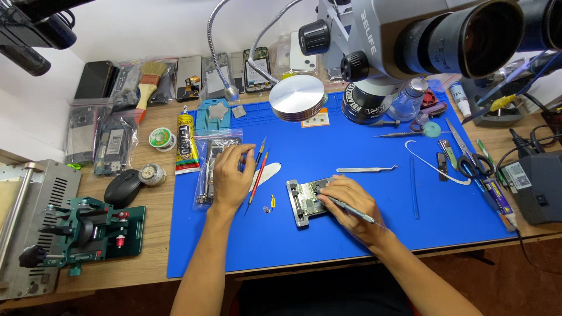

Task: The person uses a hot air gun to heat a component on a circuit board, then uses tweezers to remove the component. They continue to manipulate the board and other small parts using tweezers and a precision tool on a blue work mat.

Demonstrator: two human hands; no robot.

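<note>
- The right hand has its fingers closed on a slim metal-handled tool, held like a pen, with the tip down on a small circuit board clamped in a grey metal holder.
- The holder sits on the blue mat near the middle of the tabletop.
- The board looks thin, stiff and fragile; better gripped by the holder's solid frame than by the board itself.
- The left hand rests on a clear plastic bag, fingers bent, tips near the red-handled tools; I cannot tell whether it grips anything.
- The bag probably feels light and slippery.
</note>
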